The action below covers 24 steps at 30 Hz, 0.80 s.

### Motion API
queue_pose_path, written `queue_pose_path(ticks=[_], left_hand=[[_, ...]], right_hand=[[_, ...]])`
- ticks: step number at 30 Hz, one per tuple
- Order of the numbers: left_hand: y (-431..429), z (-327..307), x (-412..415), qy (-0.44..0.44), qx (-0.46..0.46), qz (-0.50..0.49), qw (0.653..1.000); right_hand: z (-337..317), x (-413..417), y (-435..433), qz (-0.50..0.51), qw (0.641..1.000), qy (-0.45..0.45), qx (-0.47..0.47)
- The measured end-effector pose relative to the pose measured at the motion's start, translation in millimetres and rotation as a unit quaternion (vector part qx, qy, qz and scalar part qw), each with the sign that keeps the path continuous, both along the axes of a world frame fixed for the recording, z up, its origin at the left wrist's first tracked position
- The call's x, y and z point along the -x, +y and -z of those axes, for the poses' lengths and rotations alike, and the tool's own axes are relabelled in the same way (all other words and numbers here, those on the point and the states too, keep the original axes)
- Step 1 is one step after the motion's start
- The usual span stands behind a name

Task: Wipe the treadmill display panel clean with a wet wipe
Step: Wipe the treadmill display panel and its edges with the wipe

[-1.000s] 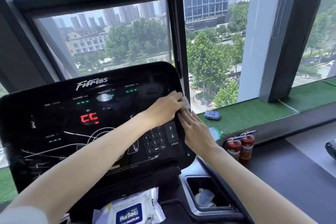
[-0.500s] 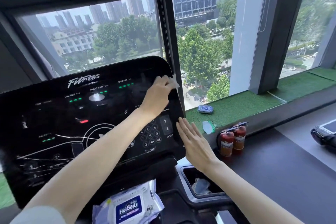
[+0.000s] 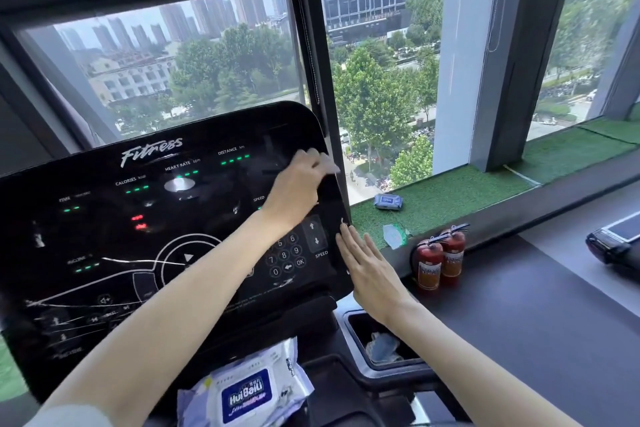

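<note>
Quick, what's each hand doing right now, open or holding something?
Left hand: gripping the wet wipe on the display panel.
Right hand: open, fingers straight, by the panel's right edge.

Two red fire extinguishers (image 3: 440, 262) stand upright and touching on a dark surface (image 3: 519, 322), just below a green turf ledge (image 3: 467, 191). A small blue packet (image 3: 388, 201) and a white-and-green wrapper (image 3: 394, 236) lie apart on the turf. A dark device (image 3: 613, 246) sits at the right edge, and the window (image 3: 377, 80) shows trees and high-rise buildings.
</note>
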<state>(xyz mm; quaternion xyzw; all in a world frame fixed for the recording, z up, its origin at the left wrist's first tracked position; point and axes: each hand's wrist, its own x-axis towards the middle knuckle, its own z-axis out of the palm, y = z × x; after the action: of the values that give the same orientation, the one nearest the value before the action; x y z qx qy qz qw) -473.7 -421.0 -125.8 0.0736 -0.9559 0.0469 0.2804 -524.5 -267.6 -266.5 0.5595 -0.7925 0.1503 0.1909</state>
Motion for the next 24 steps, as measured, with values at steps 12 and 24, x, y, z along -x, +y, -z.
queue_pose_path(ticks=[12,24], left_hand=[[2,2,8,0.002,-0.025,0.011,1.0],[12,17,-8,-0.159,0.058,0.12,0.978]], right_hand=[[-1,-1,-1,0.006,1.0,0.006,0.007],[-3,-2,-1,0.014,1.0,0.028,0.0]])
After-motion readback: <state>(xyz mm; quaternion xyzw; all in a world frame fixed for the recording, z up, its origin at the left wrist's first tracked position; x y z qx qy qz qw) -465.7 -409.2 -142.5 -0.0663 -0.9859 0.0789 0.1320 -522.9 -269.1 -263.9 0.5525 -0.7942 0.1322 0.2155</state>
